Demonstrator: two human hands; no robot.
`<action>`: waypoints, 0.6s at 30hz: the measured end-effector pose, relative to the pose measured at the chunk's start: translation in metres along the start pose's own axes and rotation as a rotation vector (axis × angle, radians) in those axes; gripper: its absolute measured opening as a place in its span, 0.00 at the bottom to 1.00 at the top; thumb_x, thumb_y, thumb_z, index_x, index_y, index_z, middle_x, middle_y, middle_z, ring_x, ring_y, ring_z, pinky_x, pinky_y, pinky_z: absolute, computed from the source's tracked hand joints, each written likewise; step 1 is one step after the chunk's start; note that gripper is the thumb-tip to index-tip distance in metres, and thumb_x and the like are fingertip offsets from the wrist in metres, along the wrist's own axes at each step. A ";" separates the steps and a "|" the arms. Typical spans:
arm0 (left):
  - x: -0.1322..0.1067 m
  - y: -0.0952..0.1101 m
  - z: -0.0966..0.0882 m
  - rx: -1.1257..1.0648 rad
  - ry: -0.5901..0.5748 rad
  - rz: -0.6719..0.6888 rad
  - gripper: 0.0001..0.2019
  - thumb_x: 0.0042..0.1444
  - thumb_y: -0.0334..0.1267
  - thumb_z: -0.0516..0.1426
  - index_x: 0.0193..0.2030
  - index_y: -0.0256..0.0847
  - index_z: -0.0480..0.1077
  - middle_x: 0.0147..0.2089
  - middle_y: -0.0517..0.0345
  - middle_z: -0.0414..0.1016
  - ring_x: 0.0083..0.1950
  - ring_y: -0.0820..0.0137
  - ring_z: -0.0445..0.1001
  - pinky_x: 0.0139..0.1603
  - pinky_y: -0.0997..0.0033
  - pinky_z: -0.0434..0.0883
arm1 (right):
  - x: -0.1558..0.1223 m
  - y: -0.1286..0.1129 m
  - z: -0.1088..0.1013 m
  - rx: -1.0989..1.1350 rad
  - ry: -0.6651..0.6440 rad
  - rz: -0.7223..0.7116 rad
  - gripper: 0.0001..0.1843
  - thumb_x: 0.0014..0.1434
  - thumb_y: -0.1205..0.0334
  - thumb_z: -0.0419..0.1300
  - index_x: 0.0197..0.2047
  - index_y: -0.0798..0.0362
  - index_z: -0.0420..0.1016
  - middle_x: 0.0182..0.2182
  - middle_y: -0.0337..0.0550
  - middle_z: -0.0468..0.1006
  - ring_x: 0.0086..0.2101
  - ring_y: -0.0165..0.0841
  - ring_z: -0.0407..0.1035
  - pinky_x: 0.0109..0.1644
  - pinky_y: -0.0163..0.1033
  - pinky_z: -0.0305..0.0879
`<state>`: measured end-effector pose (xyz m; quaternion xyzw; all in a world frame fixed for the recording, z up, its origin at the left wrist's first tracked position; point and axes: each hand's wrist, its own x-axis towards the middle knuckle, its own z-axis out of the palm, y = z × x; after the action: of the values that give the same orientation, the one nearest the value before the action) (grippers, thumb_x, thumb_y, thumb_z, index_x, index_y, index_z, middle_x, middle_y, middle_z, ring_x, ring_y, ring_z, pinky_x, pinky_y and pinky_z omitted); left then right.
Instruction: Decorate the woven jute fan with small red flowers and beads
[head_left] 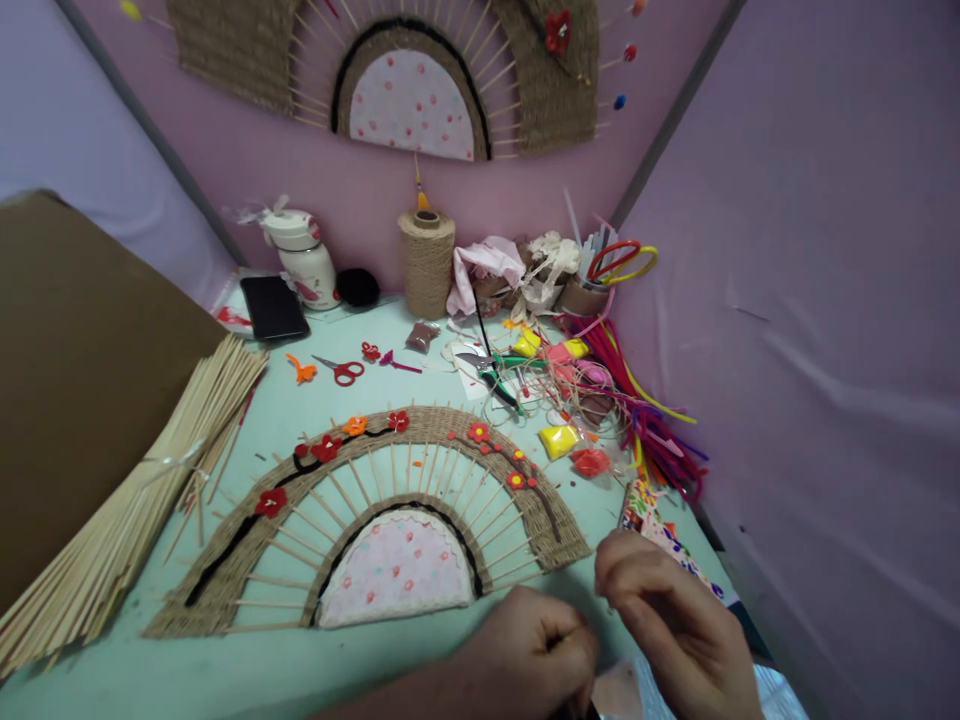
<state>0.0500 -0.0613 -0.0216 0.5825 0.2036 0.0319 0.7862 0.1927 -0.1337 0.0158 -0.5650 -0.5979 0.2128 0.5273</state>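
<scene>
A half-round woven fan piece (420, 440) lies flat on the pale green table (300, 670), with wooden skewers as spokes, a jute arc, a black cord and small red and orange flowers on it. Its centre is a pink flowered half disc (397, 575). My left hand (536, 650) is curled closed at the bottom edge, just below the fan's right end. My right hand (671, 615) is beside it with fingers bent and pinched. Both hands meet over something small and pale that I cannot make out.
A bundle of skewers (142, 480) lies at left by a brown board (82, 360). Red scissors (341, 370), a phone (274, 305), a bottle (304, 255), a jute spool (426, 262), green cutters (499, 375), clay bits and pipe cleaners (645, 420) crowd the back right. A finished fan (412, 90) hangs on the wall.
</scene>
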 end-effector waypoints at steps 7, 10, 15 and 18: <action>0.000 0.005 -0.009 -0.051 0.195 0.196 0.07 0.52 0.38 0.61 0.34 0.37 0.78 0.29 0.59 0.72 0.30 0.75 0.67 0.33 0.77 0.64 | 0.003 0.003 -0.002 -0.121 -0.053 -0.074 0.13 0.63 0.72 0.50 0.39 0.49 0.72 0.34 0.43 0.73 0.35 0.32 0.70 0.36 0.36 0.67; 0.002 0.008 -0.009 -0.145 0.181 0.151 0.08 0.51 0.40 0.62 0.29 0.37 0.79 0.27 0.58 0.74 0.27 0.75 0.68 0.31 0.76 0.66 | 0.001 0.001 -0.001 -0.086 0.027 -0.091 0.11 0.64 0.70 0.48 0.33 0.50 0.67 0.27 0.40 0.69 0.29 0.31 0.67 0.33 0.38 0.64; 0.000 0.006 -0.007 -0.185 0.269 0.166 0.09 0.51 0.41 0.63 0.28 0.36 0.78 0.27 0.57 0.73 0.28 0.74 0.69 0.30 0.75 0.65 | 0.002 0.003 0.002 -0.135 -0.024 -0.063 0.11 0.67 0.67 0.46 0.32 0.50 0.62 0.25 0.37 0.66 0.27 0.29 0.63 0.30 0.35 0.59; -0.005 0.002 -0.010 -0.063 0.380 0.256 0.08 0.56 0.40 0.61 0.35 0.37 0.78 0.32 0.54 0.75 0.33 0.72 0.71 0.35 0.74 0.67 | 0.002 0.007 0.004 -0.200 -0.120 -0.035 0.13 0.68 0.65 0.45 0.30 0.50 0.59 0.25 0.37 0.65 0.27 0.29 0.62 0.30 0.34 0.58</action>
<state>0.0428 -0.0532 -0.0205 0.5622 0.2713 0.2468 0.7412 0.1932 -0.1284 0.0093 -0.5905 -0.6563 0.1763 0.4353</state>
